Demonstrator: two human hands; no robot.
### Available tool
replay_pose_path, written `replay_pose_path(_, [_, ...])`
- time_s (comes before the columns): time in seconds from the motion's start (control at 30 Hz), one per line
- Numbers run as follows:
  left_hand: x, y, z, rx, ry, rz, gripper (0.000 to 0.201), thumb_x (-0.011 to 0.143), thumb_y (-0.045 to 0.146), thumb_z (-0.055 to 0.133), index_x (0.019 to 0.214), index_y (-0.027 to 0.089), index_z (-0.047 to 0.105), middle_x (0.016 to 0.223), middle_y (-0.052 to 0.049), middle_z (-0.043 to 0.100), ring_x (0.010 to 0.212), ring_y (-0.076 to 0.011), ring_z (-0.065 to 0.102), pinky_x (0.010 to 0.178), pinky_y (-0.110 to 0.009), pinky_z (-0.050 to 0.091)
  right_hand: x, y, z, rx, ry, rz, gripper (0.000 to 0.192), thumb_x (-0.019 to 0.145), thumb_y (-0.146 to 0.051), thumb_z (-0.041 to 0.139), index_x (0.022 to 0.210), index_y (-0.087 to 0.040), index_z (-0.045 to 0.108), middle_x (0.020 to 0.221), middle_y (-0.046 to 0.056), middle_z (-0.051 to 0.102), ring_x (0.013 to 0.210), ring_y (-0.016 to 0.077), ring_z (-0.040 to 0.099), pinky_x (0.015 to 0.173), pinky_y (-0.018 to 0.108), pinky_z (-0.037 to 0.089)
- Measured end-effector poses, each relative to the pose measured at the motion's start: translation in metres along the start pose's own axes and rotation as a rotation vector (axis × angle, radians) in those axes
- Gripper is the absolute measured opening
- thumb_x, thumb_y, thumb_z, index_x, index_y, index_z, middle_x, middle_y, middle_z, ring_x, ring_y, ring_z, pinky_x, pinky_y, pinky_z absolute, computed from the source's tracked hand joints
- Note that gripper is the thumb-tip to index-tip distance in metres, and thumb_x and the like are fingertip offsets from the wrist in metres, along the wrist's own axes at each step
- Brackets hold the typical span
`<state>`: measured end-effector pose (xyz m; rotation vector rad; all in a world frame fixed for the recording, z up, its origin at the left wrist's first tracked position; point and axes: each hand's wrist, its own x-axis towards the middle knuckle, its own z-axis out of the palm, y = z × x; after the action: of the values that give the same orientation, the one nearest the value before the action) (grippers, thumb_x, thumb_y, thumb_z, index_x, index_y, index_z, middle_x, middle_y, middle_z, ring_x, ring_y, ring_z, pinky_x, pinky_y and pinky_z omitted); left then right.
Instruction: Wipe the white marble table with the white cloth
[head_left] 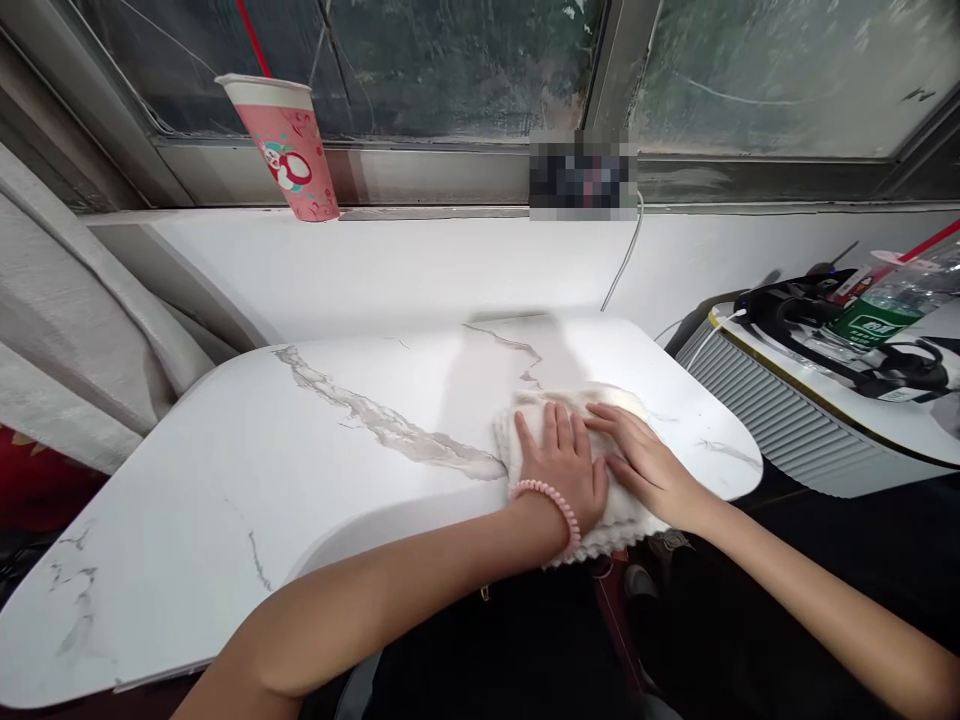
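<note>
A white, fluffy cloth lies folded on the white marble-patterned table, with its scalloped edge hanging slightly over the front edge. My left hand rests flat on the cloth, fingers spread and pointing away from me; a pink coiled band circles that wrist. Close beside it, my right hand also lies on the cloth, its fingers stretched out and angled toward the left. Both palms are hidden against the fabric.
A pink paper cup with a red straw stands on the window ledge. A blurred-out object with a cable is also there. At right, a ribbed cabinet carries a green-labelled bottle and black items. A curtain hangs left.
</note>
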<state>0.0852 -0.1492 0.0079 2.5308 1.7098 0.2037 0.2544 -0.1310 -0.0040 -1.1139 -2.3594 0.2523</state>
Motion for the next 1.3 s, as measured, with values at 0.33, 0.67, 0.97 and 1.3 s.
replay_pose_path(0.33, [0.051,0.020,0.008,-0.031,0.026,0.022,0.063,0.098,0.039,0.021,0.151,0.006,0.032,0.159,-0.017,0.028,0.149,-0.0330,0.020,0.116,-0.068,0.012,0.016,0.050,-0.016,-0.031,0.013,0.000,0.034,0.096,-0.029,0.039,0.128,-0.027,0.049,0.136,0.010,0.054,0.131,0.0287,0.047,0.108,0.055,0.041])
replay_pose_path(0.67, [0.140,-0.028,0.006,-0.090,0.042,-0.072,0.061,0.098,0.037,0.019,0.151,0.011,0.033,0.160,-0.013,0.029,0.149,-0.0263,0.022,0.119,-0.061,0.008,0.104,0.125,0.012,-0.224,0.128,0.112,0.044,0.094,-0.037,0.037,0.129,-0.019,0.057,0.144,0.014,0.049,0.137,0.0328,0.040,0.113,0.055,0.033])
replay_pose_path(0.97, [0.195,-0.087,0.000,-0.113,0.112,-0.144,0.056,0.097,0.039,0.024,0.144,0.014,0.042,0.155,-0.011,0.039,0.144,-0.0222,0.031,0.121,-0.052,0.010,0.189,0.146,0.033,-0.237,0.041,0.132,0.048,0.091,-0.030,0.040,0.134,-0.012,0.053,0.142,0.016,0.052,0.133,0.0304,0.045,0.114,0.047,0.035])
replay_pose_path(1.3, [0.224,-0.100,0.004,-0.075,0.166,-0.144,0.053,0.097,0.038,0.024,0.140,0.015,0.045,0.149,-0.012,0.045,0.139,-0.0256,0.037,0.120,-0.053,0.014,0.214,0.171,0.039,-0.168,0.106,0.171,0.046,0.089,-0.032,0.043,0.130,-0.018,0.058,0.137,0.012,0.057,0.128,0.0320,0.048,0.109,0.050,0.038])
